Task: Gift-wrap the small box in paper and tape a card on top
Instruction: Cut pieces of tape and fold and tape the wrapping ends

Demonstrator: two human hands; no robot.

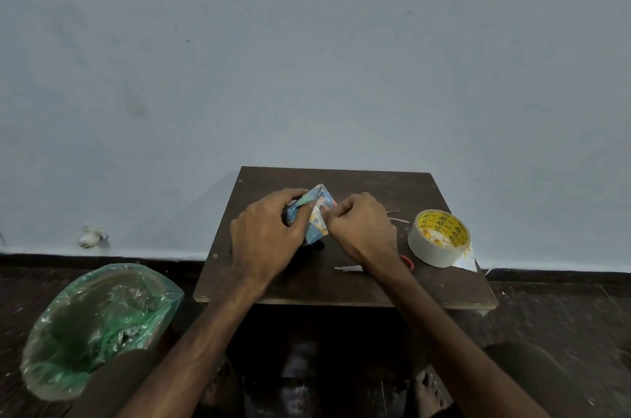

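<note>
Bare feet (428, 390) and knees sit lowest in my view, under the edge of the small dark table (307, 284). On that table, toward its far left, the small box (316, 212) stands tilted on an edge, mostly covered in blue printed paper. My left hand (266, 236) is closed around its left side and my right hand (362, 229) pinches at its right face, fingertips curled onto the paper; whether a strip of tape sits under them I cannot tell. I judge the box light and fairly stiff, since one hand props it easily, and the glossy paper likely slippery and quick to crease or tear at the corners. Best hold looks to be across two opposite flat faces, thumb on the seam, not on the folded end flaps. Just right of my right wrist lies a white paper scrap (348, 268) and something red (408, 261), mostly hidden. Further right stands the tape roll (438, 238), resting on a pale sheet that may be the card. A green-lined bin (99, 325) sits on the floor to the left.
</note>
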